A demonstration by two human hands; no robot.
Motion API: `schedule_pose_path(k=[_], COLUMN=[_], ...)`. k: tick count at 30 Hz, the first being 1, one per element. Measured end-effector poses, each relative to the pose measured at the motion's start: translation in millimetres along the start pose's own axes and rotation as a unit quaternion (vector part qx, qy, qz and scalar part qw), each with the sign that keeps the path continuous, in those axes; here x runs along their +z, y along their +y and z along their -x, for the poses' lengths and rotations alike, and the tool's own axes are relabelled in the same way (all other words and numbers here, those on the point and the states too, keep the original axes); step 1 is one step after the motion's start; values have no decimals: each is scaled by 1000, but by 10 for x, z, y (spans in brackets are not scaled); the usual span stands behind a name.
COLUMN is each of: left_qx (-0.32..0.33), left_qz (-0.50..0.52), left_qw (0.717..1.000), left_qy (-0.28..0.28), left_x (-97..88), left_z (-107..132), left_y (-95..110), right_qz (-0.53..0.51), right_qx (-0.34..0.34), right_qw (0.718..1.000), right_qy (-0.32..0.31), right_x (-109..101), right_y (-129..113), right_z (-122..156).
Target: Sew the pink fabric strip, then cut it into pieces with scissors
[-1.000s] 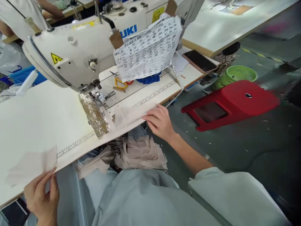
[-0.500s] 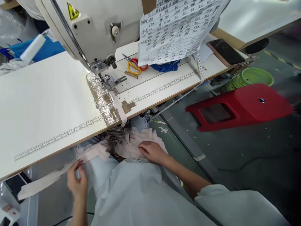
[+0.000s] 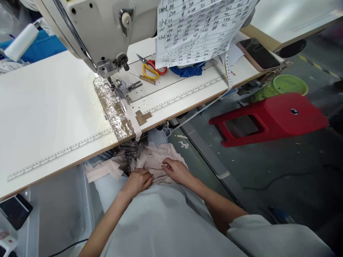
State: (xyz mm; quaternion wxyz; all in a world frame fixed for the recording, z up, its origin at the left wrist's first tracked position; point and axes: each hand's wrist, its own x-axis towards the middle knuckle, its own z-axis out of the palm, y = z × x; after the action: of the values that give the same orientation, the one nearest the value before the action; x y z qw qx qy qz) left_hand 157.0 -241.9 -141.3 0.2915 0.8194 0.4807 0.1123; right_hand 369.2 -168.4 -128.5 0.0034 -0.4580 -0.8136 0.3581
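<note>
In my lap, under the front edge of the sewing table, lies a bunched heap of pale pink fabric strips [image 3: 152, 155]. My left hand [image 3: 138, 181] is on the heap's near left side, its fingers curled together into the fabric; the fingertips are partly hidden. Close by on the right, my right hand [image 3: 175, 171] pinches the fabric between thumb and fingers. More pale strips [image 3: 104, 169] lie over my left thigh. A single pale strip [image 3: 131, 116] runs from the presser-foot area of the sewing machine [image 3: 107, 28] down over the table edge.
Scissors [image 3: 150, 69], blue cloth [image 3: 189, 70], a phone [image 3: 258, 53] and a hanging handwritten sheet [image 3: 193, 35] are on or above the white table [image 3: 48, 107]. A tape measure [image 3: 227, 71] droops off its edge. A red stool [image 3: 278, 114] and green basket [image 3: 291, 85] stand at the right.
My left hand has moved right, from beside a long strip onto the heap. That strip's end, trailing at the far left, is out of sight now. My right hand has barely moved.
</note>
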Motion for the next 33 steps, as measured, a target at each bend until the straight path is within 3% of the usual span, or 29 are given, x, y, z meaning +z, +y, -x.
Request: schedule_pose_path(k=[3, 7, 11, 15, 17, 19, 20, 22, 24, 25, 26, 28, 30, 31, 33], left_qx=[-6, -22, -40, -85, -117, -136, -140, -155, -163, -159, -153, -144, -142, -139, -122], left_qz=[2, 10, 38, 187, 335, 496, 566, 662, 703, 710, 707, 677, 640, 634, 651], left_qw=[1000, 1000, 998, 974, 926, 844, 795, 695, 634, 629, 642, 694, 735, 741, 728], left_qy=[6, 15, 16, 92, 125, 150, 170, 235, 278, 275, 254, 197, 172, 172, 178], left_x=[11, 16, -1, -139, -268, -432, -526, -733, -949, -1047, -1130, -1230, -1239, -1222, -1184], left_z=[62, 52, 40, -63, -170, -294, -352, -438, -467, -462, -449, -415, -397, -400, -425], left_y=[-6, -16, -18, 123, 257, 396, 454, 537, 571, 575, 574, 568, 569, 575, 600], right_qz=[-36, -124, -243, -380, -489, -557, -554, -493, -387, -340, -310, -317, -385, -421, -480], right_qx=[29, 11, 23, 21, -3, -42, -63, -106, -137, -148, -155, -166, -182, -191, -209], right_qw=[999, 989, 958, 910, 861, 823, 826, 862, 910, 925, 933, 927, 900, 883, 850], right_qy=[23, 75, 148, 167, 142, 103, 83, 52, 61, 78, 98, 111, 91, 79, 53], right_x=[73, 64, -170, -484, -621, -747, -811, -946, -1083, -1146, -1201, -1276, -1307, -1312, -1319], right_y=[-59, -175, -169, -297, -460, -640, -720, -839, -902, -920, -937, -979, -1041, -1076, -1143], right_z=[-146, -288, -357, -289, -217, -148, -122, -90, -84, -89, -97, -118, -140, -151, -169])
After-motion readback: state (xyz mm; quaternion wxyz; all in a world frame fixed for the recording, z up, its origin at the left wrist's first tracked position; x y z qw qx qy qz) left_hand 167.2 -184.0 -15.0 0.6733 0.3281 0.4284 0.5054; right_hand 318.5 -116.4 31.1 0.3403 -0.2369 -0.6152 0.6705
